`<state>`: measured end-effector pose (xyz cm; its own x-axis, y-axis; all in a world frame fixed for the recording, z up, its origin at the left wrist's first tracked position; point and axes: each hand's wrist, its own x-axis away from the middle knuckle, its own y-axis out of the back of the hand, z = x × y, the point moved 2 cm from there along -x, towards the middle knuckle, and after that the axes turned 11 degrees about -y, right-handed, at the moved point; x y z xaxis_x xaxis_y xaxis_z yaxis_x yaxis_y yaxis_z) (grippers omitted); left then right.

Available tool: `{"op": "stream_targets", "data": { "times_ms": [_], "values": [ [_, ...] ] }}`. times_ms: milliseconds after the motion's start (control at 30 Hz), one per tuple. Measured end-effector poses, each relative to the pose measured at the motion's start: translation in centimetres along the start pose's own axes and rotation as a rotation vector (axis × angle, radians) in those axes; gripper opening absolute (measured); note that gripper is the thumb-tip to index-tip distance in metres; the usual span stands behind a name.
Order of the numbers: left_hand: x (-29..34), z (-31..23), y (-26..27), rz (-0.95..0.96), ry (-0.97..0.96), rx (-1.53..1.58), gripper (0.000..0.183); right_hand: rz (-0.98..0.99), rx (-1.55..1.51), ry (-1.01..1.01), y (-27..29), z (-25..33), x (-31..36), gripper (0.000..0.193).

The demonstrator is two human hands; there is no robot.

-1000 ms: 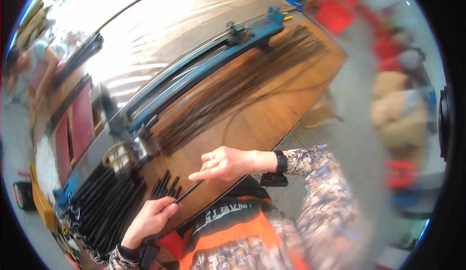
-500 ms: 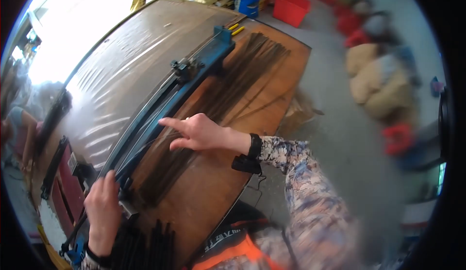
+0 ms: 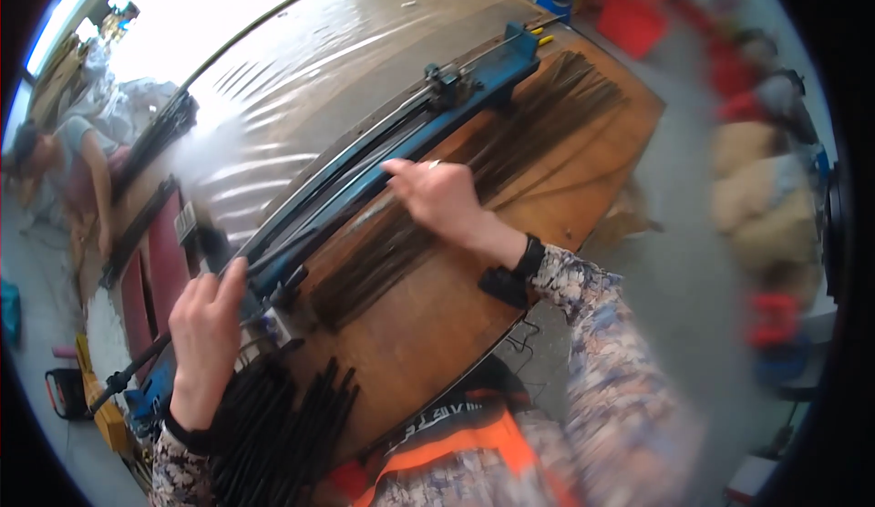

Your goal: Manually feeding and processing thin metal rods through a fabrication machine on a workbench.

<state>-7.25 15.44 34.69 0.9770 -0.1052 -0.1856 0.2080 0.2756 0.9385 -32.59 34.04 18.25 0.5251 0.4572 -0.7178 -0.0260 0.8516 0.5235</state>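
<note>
A long blue rail-like bench tool (image 3: pixel 342 201) runs diagonally across the table, with a small metal carriage (image 3: pixel 448 86) toward its far end. My left hand (image 3: pixel 208 329) is closed around a slim black rod (image 3: pixel 141 361) at the near end of the rail. The rod sticks out on both sides of that hand. Over the middle of the rail, my right hand (image 3: pixel 442 199) has its thumb and fingertips pinched together; what lies between them is too small to make out. Beneath and beside it is a bundle of thin dark rods (image 3: pixel 510 156).
Several black tubes (image 3: pixel 283 425) lie at the table's near edge. Plastic sheeting (image 3: pixel 301 87) covers the far left surface. Another person (image 3: pixel 87 165) bends over at the left. Red bins (image 3: pixel 633 19) and tan sacks (image 3: pixel 766 197) stand on the floor to the right.
The view has shifted, so the table sits farther right. My right hand's fingers, earlier spread with the index extended, are now drawn together at the rail. The left hand stays at the near end.
</note>
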Motion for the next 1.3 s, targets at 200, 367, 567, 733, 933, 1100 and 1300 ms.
{"op": "stream_targets", "data": {
  "times_ms": [200,367,567,733,933,1100,1300],
  "values": [
    [2.9,-1.9,1.5,-0.124,0.017,-0.109,0.038,0.203,-0.372,0.261,2.5,5.7,-1.3,0.051],
    [3.3,-6.0,1.5,-0.160,-0.001,0.027,0.036,0.103,-0.469,0.373,1.0,10.4,0.7,0.044],
    [6.4,-3.7,2.0,-0.164,0.106,0.092,0.037,0.166,-0.420,0.343,0.9,11.0,-0.4,0.049],
    [12.7,1.2,3.9,-0.269,0.252,0.002,0.035,0.176,-0.202,0.263,0.3,7.9,-3.1,0.037],
    [18.4,6.5,5.6,-0.428,0.508,-0.065,0.016,0.442,-0.188,0.078,-3.2,9.4,-5.4,0.017],
    [22.0,6.7,3.8,-0.662,0.473,0.151,0.018,0.625,-0.464,0.150,-7.7,19.5,-9.9,0.015],
    [24.9,6.0,-0.1,-0.559,0.611,0.253,0.019,0.558,-0.072,0.407,-9.2,16.6,-10.4,0.014]
  ]
}}
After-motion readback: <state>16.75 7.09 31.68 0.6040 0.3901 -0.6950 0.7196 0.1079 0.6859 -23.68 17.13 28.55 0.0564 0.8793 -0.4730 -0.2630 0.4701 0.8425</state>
